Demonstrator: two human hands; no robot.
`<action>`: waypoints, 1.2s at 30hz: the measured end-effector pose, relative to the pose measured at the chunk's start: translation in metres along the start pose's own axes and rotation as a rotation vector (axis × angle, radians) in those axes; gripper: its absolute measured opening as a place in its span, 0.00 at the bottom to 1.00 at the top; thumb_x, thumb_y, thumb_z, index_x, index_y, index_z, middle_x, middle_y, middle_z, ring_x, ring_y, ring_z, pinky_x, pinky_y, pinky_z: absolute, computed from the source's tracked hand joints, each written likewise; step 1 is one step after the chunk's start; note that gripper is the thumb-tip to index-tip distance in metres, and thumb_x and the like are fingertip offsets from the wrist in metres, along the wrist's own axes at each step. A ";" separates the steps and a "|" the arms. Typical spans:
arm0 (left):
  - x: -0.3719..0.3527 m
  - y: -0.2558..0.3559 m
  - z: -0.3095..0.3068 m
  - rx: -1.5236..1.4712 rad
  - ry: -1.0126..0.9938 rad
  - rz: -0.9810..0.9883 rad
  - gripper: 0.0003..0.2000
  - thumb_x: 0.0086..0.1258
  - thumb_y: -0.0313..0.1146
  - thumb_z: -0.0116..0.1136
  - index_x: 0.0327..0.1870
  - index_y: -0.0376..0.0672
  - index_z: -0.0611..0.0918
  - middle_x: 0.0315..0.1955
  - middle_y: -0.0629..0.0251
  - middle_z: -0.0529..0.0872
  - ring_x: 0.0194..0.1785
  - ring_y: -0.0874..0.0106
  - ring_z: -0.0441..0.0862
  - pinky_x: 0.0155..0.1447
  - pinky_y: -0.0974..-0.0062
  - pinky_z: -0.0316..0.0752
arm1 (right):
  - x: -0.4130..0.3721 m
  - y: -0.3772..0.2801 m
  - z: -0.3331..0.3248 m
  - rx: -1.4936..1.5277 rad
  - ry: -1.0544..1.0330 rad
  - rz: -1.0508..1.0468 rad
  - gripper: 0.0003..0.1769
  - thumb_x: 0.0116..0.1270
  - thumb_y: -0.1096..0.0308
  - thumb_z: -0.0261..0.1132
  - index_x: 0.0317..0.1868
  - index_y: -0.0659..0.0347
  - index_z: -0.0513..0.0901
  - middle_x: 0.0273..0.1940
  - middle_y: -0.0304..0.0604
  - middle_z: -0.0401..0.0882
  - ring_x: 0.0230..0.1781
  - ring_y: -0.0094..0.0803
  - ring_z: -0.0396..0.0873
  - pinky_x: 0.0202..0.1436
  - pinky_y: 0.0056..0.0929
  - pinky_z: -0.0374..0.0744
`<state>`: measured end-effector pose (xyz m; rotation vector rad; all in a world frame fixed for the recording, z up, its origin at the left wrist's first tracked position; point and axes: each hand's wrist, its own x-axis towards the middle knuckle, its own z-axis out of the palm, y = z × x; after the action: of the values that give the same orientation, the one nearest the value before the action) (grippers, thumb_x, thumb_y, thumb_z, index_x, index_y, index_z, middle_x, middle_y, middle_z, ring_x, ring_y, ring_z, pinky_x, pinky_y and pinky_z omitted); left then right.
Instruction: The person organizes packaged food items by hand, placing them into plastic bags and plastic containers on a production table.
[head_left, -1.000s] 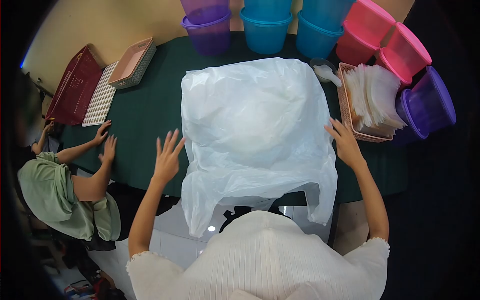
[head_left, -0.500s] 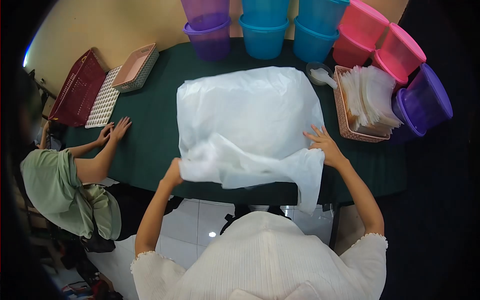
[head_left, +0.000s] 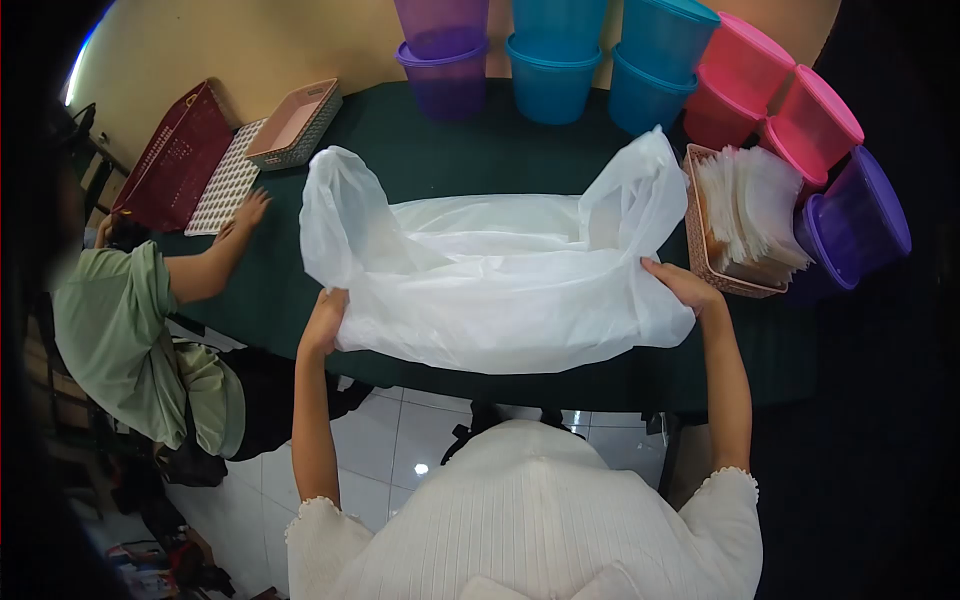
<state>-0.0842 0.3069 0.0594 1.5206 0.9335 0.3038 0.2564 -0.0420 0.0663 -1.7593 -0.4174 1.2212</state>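
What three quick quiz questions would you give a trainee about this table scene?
1. True or false: the left hand and the right hand both grip the white plastic bag.
2. What fills the pink basket beside the right hand? A) clear pouches B) spoons C) lids
3. Fill in: the table is covered in dark ____.
Key: 1 true; 2 A; 3 green.
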 end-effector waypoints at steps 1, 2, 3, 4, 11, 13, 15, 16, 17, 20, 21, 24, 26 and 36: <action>-0.001 0.005 0.002 -0.001 -0.020 -0.139 0.27 0.70 0.46 0.38 0.62 0.34 0.59 0.57 0.57 0.68 0.59 0.67 0.66 0.60 0.73 0.61 | 0.001 -0.003 -0.006 -0.121 -0.038 0.059 0.36 0.65 0.45 0.49 0.59 0.70 0.63 0.55 0.50 0.69 0.52 0.31 0.70 0.56 0.24 0.67; 0.002 0.000 0.001 0.006 -0.014 -0.165 0.28 0.70 0.46 0.39 0.63 0.34 0.58 0.58 0.58 0.66 0.61 0.67 0.64 0.62 0.73 0.60 | 0.001 -0.004 -0.012 -0.242 -0.074 0.117 0.34 0.65 0.48 0.51 0.58 0.70 0.64 0.54 0.49 0.70 0.52 0.31 0.70 0.55 0.24 0.68; 0.004 -0.010 -0.003 0.004 -0.012 -0.159 0.28 0.70 0.46 0.39 0.63 0.34 0.58 0.58 0.58 0.66 0.61 0.67 0.64 0.62 0.73 0.60 | 0.004 0.003 -0.016 -0.245 -0.072 0.111 0.34 0.65 0.48 0.51 0.58 0.70 0.64 0.54 0.49 0.70 0.52 0.31 0.70 0.55 0.24 0.68; 0.005 -0.023 -0.010 -0.013 0.019 -0.019 0.28 0.69 0.45 0.41 0.63 0.34 0.58 0.59 0.57 0.64 0.61 0.66 0.63 0.63 0.73 0.58 | 0.011 0.021 -0.019 -0.189 -0.064 -0.123 0.31 0.63 0.53 0.55 0.58 0.70 0.65 0.53 0.48 0.70 0.52 0.31 0.70 0.54 0.25 0.69; -0.063 0.033 -0.019 0.259 -0.359 0.670 0.61 0.32 0.36 0.75 0.66 0.45 0.39 0.59 0.56 0.61 0.62 0.63 0.62 0.63 0.65 0.58 | -0.085 0.011 0.003 -0.677 -0.219 -0.559 0.36 0.47 0.78 0.62 0.60 0.62 0.62 0.58 0.49 0.64 0.61 0.39 0.61 0.65 0.33 0.59; -0.081 0.028 -0.016 0.324 -0.381 0.538 0.70 0.19 0.38 0.79 0.66 0.44 0.37 0.58 0.54 0.61 0.61 0.61 0.62 0.63 0.62 0.57 | -0.116 0.021 0.019 -0.822 -0.013 -0.464 0.39 0.44 0.80 0.61 0.62 0.58 0.61 0.59 0.52 0.62 0.63 0.47 0.57 0.66 0.39 0.55; -0.095 0.027 -0.011 0.321 -0.425 0.538 0.66 0.17 0.35 0.78 0.66 0.42 0.47 0.55 0.55 0.67 0.59 0.62 0.66 0.61 0.65 0.60 | -0.127 0.054 0.040 -1.209 0.299 -0.304 0.41 0.44 0.75 0.64 0.62 0.58 0.60 0.62 0.51 0.59 0.65 0.49 0.53 0.67 0.45 0.49; -0.099 0.032 -0.010 0.322 -0.425 0.533 0.66 0.17 0.35 0.78 0.66 0.42 0.47 0.55 0.55 0.67 0.59 0.62 0.66 0.61 0.65 0.60 | -0.126 0.056 0.043 -1.208 0.294 -0.303 0.41 0.44 0.75 0.64 0.62 0.58 0.60 0.62 0.51 0.59 0.65 0.49 0.53 0.67 0.45 0.49; -0.104 0.038 -0.008 0.453 -0.404 0.499 0.60 0.22 0.35 0.78 0.65 0.40 0.52 0.53 0.55 0.69 0.58 0.64 0.67 0.60 0.67 0.61 | -0.125 0.056 0.051 -1.096 0.255 -0.436 0.40 0.44 0.72 0.65 0.62 0.59 0.61 0.62 0.50 0.60 0.66 0.50 0.51 0.68 0.47 0.46; -0.095 0.030 -0.026 0.532 -0.412 0.322 0.48 0.33 0.34 0.75 0.61 0.37 0.61 0.51 0.56 0.73 0.55 0.66 0.70 0.57 0.71 0.65 | -0.123 0.037 0.055 -0.749 0.136 -0.620 0.37 0.45 0.67 0.65 0.59 0.60 0.64 0.60 0.49 0.63 0.66 0.50 0.51 0.68 0.48 0.45; -0.087 0.023 -0.037 0.480 -0.426 0.185 0.42 0.39 0.33 0.73 0.59 0.35 0.64 0.50 0.57 0.74 0.54 0.67 0.72 0.55 0.72 0.67 | -0.119 0.026 0.051 -0.522 0.055 -0.682 0.35 0.46 0.65 0.65 0.58 0.60 0.66 0.59 0.49 0.65 0.65 0.50 0.53 0.68 0.47 0.46; -0.054 0.022 -0.042 -0.191 0.022 0.481 0.30 0.57 0.39 0.62 0.57 0.35 0.65 0.48 0.61 0.75 0.49 0.70 0.75 0.53 0.73 0.70 | -0.031 0.084 -0.017 -0.377 0.143 -0.826 0.28 0.55 0.59 0.59 0.56 0.63 0.69 0.56 0.49 0.68 0.61 0.43 0.61 0.65 0.37 0.56; -0.005 0.061 -0.040 -0.379 0.075 0.446 0.26 0.65 0.49 0.51 0.54 0.34 0.68 0.46 0.63 0.76 0.47 0.75 0.75 0.51 0.75 0.71 | 0.006 0.079 -0.045 -0.242 0.516 -0.728 0.27 0.67 0.54 0.49 0.57 0.66 0.67 0.56 0.49 0.67 0.58 0.33 0.65 0.61 0.31 0.63; 0.198 0.035 0.019 0.732 0.419 0.265 0.30 0.62 0.54 0.47 0.32 0.26 0.79 0.34 0.38 0.79 0.43 0.52 0.79 0.46 0.62 0.71 | 0.145 -0.023 -0.039 -0.073 0.362 -0.219 0.42 0.58 0.39 0.54 0.47 0.80 0.73 0.48 0.61 0.74 0.48 0.43 0.75 0.50 0.32 0.71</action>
<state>0.0675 0.4352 0.0238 2.3209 1.2519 0.5212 0.3601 0.0524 0.0081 -1.8941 -0.4303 0.7236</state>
